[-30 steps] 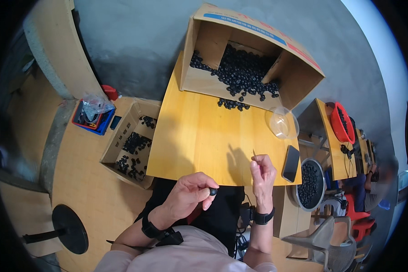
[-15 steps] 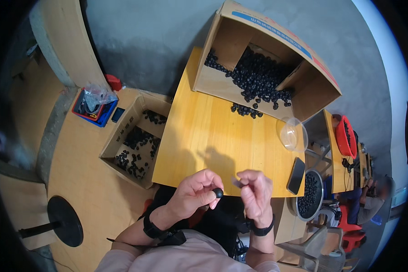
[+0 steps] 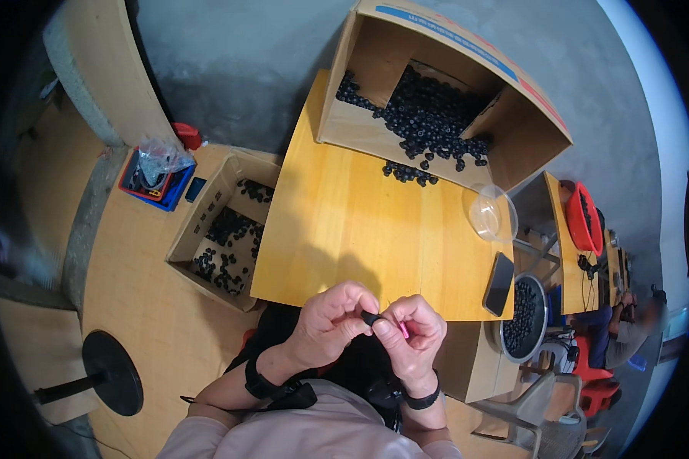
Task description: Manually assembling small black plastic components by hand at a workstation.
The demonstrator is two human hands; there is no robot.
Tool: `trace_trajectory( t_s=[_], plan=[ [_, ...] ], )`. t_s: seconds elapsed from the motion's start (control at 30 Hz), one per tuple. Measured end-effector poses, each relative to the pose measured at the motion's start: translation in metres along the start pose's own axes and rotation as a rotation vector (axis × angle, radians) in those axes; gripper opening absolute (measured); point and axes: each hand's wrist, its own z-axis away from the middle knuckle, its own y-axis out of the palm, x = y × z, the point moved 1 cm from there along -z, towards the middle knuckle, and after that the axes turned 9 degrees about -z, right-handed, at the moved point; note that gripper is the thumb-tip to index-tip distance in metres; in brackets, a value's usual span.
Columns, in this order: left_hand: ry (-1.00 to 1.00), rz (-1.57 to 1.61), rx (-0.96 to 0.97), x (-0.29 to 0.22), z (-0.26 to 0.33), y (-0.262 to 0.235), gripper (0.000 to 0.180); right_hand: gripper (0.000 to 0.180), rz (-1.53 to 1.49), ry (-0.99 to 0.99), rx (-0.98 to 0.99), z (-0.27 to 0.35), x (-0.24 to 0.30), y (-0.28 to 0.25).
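While the left hand (image 3: 331, 325) pinches a small rounded black piece (image 3: 370, 317) between thumb and fingertips, the fingers of the right hand (image 3: 415, 336) close narrowly on a pink object (image 3: 404, 330) and meet the piece. The gap that parts the hands half a second earlier is gone; both now work on one piece, by the near edge of the table (image 3: 344, 222), though I cannot see what they do to it. Beyond, many black pieces (image 3: 409, 174) lie in and before a cardboard box (image 3: 528, 138), near a clear bowl (image 3: 491, 214) and a phone (image 3: 499, 283).
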Motion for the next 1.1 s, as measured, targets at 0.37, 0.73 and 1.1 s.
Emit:
trace_trajectory(
  t_s=[0.37, 0.73, 1.1],
  plan=[
    [-0.089, 0.226, 0.049, -0.006, 0.001, 0.011, 0.012, 0.013, 0.183, -0.192, -0.027, 0.005, 0.004, -0.017],
    [-0.195, 0.398, 0.048, -0.01, 0.006, 0.011, 0.02, 0.015, 0.577, -0.58, 0.186, 0.01, 0.017, -0.019],
    [-0.178, 0.418, 0.079, -0.009, 0.006, 0.012, 0.016, 0.011, 0.546, -0.544, 0.216, 0.011, 0.022, -0.02]
  ],
)
